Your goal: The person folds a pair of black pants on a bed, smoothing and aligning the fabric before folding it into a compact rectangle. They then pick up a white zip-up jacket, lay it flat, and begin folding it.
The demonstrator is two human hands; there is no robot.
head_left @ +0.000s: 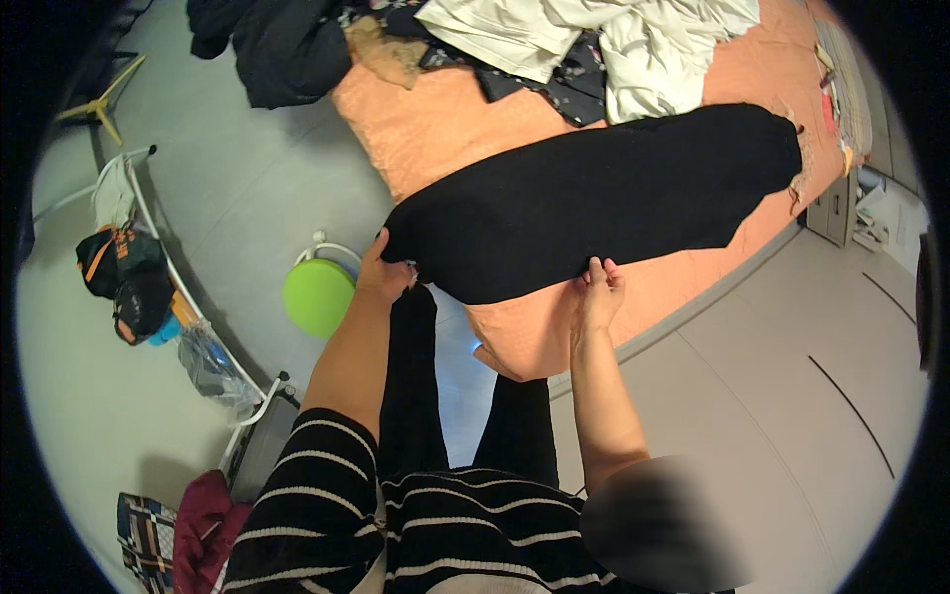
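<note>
Striped sleeves frame the near view. Left hand (381,269) and right hand (599,294) each pinch the near hem of the black garment (604,203), which lies flat across the orange bed (445,129). It appears soft, light and limp, best taken at its corners. Open bedding lies left; heaped clothes (594,45) crowd the far side.

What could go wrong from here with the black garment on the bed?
1. The left hand and right hand pinch only the near edge of the black garment, so it may bunch or slip as it is handled.
2. That near edge hangs past the orange bedspread, so the garment could slide to the floor.
3. The heap of pale clothes lies close behind and might get dragged or tangled.
</note>
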